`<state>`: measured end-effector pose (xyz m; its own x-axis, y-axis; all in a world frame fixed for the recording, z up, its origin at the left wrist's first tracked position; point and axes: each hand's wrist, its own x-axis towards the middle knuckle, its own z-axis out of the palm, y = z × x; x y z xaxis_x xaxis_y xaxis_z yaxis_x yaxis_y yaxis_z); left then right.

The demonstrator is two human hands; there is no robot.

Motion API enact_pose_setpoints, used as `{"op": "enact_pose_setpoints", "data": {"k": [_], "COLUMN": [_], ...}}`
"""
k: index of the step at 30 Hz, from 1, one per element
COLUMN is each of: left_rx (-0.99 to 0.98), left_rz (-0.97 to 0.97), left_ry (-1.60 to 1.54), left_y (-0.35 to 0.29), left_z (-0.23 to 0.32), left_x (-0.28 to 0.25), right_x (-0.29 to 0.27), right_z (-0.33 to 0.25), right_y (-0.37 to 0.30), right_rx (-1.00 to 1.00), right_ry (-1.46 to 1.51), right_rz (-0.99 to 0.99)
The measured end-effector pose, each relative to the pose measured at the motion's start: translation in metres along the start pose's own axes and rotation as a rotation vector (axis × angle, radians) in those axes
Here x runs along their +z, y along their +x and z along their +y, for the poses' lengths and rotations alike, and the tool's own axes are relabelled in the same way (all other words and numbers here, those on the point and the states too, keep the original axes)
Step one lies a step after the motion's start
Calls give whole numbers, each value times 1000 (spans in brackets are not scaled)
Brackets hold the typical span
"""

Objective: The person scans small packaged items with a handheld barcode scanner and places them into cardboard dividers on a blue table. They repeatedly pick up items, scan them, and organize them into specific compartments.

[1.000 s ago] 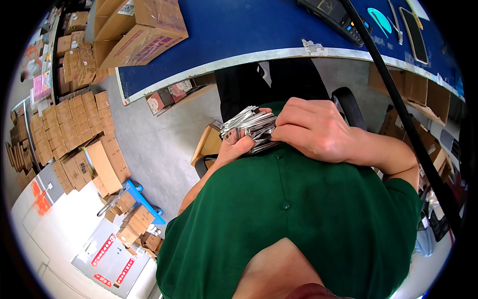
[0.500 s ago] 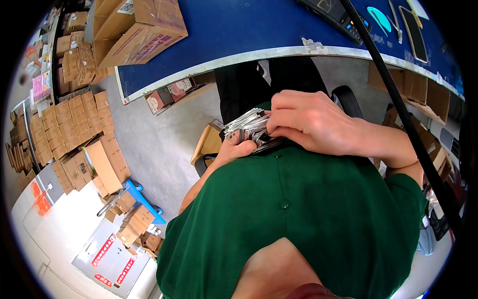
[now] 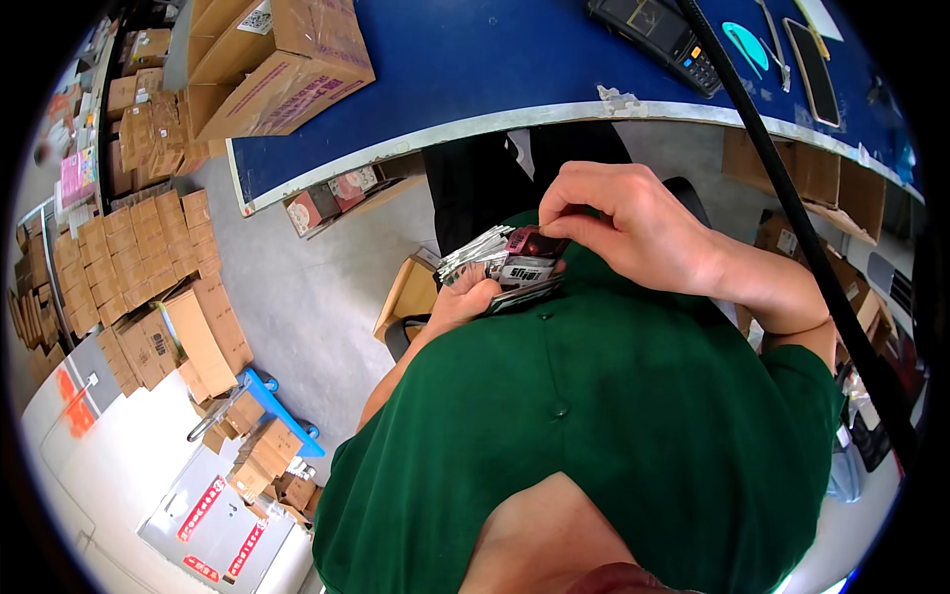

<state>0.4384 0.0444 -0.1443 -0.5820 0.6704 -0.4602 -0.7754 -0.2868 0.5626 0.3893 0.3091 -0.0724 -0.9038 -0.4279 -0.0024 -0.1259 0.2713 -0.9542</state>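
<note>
A fanned stack of thin silvery packets [image 3: 475, 251] rests in my left hand [image 3: 461, 303], close in front of my green shirt. The left thumb lies over the near edge of the stack; the fingers beneath are mostly hidden. At the right end of the stack, a dark packet with a reddish part [image 3: 532, 244] faces up. My right hand [image 3: 638, 228] pinches the upper right corner of this packet between thumb and fingertips. The packet still overlaps the others held by my left hand.
Ahead lies a blue-topped table [image 3: 475, 59] with an opened cardboard box [image 3: 297, 79], a handheld scanner [image 3: 658, 40], a turquoise tool [image 3: 744, 48] and a phone [image 3: 811, 74]. A black bar [image 3: 772, 163] crosses the right side. Stacked cartons [image 3: 139, 252] and a blue cart [image 3: 282, 411] stand left.
My right hand has risen slightly and drawn back from the stack's edges, and now pinches a packet's corner. The stack has tilted so a printed packet face shows.
</note>
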Motion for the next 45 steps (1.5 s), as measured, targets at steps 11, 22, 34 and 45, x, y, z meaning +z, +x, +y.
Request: {"op": "enact_pose_setpoints", "data": {"k": [11,22,34,45], "left_rx": [99,132,81,256], "left_rz": [55,92,116,-235], "left_ry": [125,67,97,-101], "left_y": [6,-3,-38,-76], "left_z": [-1,0,-2,24], "left_x": [-7,-10,-27,-2], "right_x": [19,17,42,-10], "right_z": [1,-25,-55,-130], "right_y": [1,30,45,151], "right_rx": [-195,-81,-12,-599], "right_ry": [-132,-44,-74,-517], "right_rz": [-56,-304,-403,450]}}
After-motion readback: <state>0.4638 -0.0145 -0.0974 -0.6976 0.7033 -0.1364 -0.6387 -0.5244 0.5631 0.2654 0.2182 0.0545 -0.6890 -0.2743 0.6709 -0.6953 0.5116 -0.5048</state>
